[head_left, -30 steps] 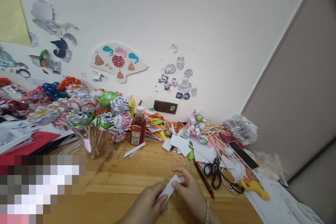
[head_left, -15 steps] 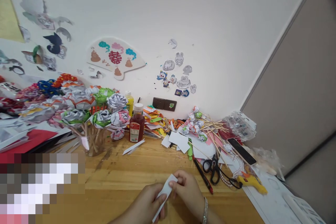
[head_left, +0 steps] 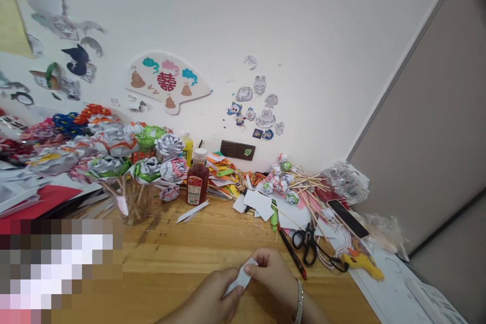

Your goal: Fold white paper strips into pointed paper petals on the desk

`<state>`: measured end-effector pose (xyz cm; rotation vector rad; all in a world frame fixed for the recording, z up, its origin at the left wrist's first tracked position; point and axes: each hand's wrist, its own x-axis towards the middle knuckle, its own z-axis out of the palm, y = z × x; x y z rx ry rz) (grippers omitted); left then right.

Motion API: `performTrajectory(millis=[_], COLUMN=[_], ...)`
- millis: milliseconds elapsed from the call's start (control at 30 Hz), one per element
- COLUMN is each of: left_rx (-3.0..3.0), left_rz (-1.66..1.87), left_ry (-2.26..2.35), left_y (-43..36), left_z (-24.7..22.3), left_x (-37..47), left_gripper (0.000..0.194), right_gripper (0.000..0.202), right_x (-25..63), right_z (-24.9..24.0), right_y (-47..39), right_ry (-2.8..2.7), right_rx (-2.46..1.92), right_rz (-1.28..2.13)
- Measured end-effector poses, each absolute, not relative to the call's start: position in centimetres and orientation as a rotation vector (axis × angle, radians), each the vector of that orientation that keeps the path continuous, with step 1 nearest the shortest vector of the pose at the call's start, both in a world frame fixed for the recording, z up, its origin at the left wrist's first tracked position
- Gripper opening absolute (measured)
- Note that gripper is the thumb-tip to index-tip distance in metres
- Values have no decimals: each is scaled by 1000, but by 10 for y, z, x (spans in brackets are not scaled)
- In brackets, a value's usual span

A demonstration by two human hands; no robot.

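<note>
A white strip of paper (head_left: 242,276) is pinched between both my hands above the wooden table (head_left: 182,248). My left hand (head_left: 222,286) grips its lower end, thumb on top. At the upper end, the fingers of my right hand (head_left: 268,268) are closed on the paper, with the thumb pressing near its tip. A beaded bracelet (head_left: 299,301) circles my right wrist. Just right of that hand lie a dark pen (head_left: 291,252) with a red end and black-handled scissors (head_left: 305,243).
Paper flowers stand in a clear jar (head_left: 137,207) at the left, beside a red sauce bottle (head_left: 197,179). White paper pieces (head_left: 258,204) and wooden sticks pile up at the back. A yellow glue gun (head_left: 362,265) and a phone (head_left: 348,218) lie at the right.
The paper strip now shows a shorter length between my hands, and its lower end no longer sticks out below my left hand. My right hand has shifted slightly to the right.
</note>
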<state>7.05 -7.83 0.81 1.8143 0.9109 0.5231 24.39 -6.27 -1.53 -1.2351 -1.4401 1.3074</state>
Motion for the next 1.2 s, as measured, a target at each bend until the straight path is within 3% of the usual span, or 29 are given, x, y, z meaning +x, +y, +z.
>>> performTrajectory(millis=[233, 500, 1200], left_rx=[1741, 1655, 1702], left_rz=[541, 536, 591], left_ry=[931, 905, 806], left_y=[-74, -73, -70], left_z=[-5, -7, -12], left_x=[74, 74, 72], left_gripper=[35, 58, 66], right_gripper=[31, 39, 40], right_x=[242, 235, 233], right_z=[-10, -12, -9], right_y=[-64, -66, -73], right_ry=[-1428, -1360, -1507], right_rx=[-1253, -1227, -1114], right_rz=[1288, 1259, 1372])
